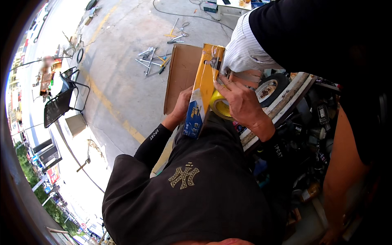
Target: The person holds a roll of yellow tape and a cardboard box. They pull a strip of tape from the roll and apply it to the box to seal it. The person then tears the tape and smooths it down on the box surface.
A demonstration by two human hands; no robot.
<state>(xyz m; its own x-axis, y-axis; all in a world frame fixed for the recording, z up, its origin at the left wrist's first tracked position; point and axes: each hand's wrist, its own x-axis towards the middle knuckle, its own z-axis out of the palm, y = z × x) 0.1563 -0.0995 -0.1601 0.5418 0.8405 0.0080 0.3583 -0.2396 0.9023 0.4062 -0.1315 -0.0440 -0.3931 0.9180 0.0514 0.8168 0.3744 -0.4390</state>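
A yellow and blue printed cardboard box (pixel 202 79) is held on edge in front of my torso. On its left side a plain brown cardboard panel (pixel 184 76) extends outward. My left hand (pixel 183 102) grips the box from the left, its fingertips hidden behind the box. Beside the right face is a roll of yellow packing tape (pixel 219 104), held in my right hand (pixel 240 99). The fingers of that hand reach to the box's right edge. Shiny clear tape (pixel 218 58) lies wrinkled along the upper part of this edge.
Several wrenches and other hand tools (pixel 151 59) lie on the concrete floor (pixel 122 61). A co-worker's arm (pixel 340 165) is close on my right, by a cluttered heap of parts (pixel 315 128). A small wheel (pixel 271 88) sits near a worn rail (pixel 281 101). A black chair (pixel 65 95) stands left.
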